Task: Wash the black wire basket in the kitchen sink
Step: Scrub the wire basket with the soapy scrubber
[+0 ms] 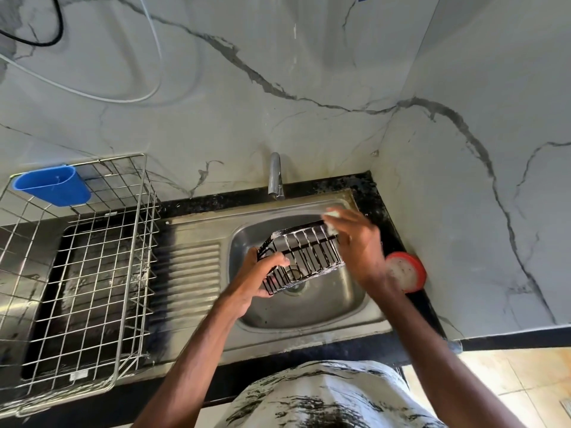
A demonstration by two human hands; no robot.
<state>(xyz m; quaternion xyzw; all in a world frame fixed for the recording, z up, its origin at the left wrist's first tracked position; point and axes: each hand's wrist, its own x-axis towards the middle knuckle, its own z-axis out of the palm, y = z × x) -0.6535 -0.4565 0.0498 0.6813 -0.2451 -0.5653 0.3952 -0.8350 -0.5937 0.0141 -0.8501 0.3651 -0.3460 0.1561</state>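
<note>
Black wire basket (309,247) held tilted over sink (309,318), above drain. Left hand (262,281): fingers curled round basket end. Right hand (355,239): fingers pinching soapy pad (332,215) on rim. Suds on wires; scrubbing seemingly midway, rinse left.

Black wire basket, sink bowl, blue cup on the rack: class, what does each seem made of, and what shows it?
Black wire basket: thin rigid rods, likely metal with a black coating; white suds cling to them. Sink bowl: stainless steel by its look, brushed grey with dull reflections. Blue cup: probably plastic, evenly coloured, smooth, matte.
</note>
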